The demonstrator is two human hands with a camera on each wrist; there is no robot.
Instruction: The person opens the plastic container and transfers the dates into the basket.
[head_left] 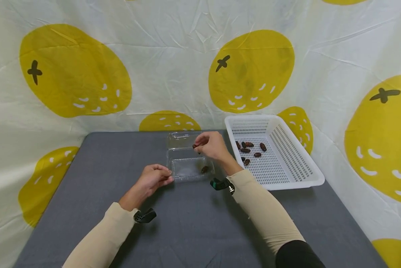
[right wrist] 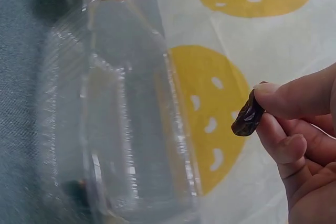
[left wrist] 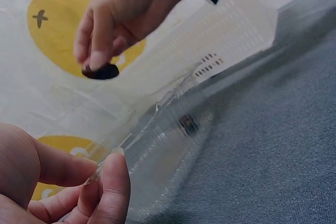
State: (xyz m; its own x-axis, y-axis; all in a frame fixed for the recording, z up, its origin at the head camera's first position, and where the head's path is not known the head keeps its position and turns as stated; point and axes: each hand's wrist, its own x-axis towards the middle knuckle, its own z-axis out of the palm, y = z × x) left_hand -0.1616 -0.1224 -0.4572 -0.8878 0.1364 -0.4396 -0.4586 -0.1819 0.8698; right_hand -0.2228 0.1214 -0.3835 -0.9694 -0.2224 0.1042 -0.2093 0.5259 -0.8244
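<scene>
A clear plastic clamshell box (head_left: pixel 187 169) lies on the grey table with its lid (head_left: pixel 180 141) folded back toward the wall. My left hand (head_left: pixel 154 176) pinches the box's left edge between thumb and fingers. Inside, at the right end, rests one dark brown date (head_left: pixel 204 169). Above the box's back right part, my right hand (head_left: pixel 212 145) holds another date (right wrist: pixel 248 115) between thumb and fingertips. In the left wrist view this held date (left wrist: pixel 101 71) hangs apart from the box, over its far side.
To the right stands a white perforated plastic basket (head_left: pixel 289 167) with several dates (head_left: pixel 257 155) lying toward its left side. Behind the table (head_left: pixel 183 223) hangs a white cloth (head_left: pixel 168 74) printed with yellow fruit. Each wrist wears a dark camera band (head_left: pixel 145 216).
</scene>
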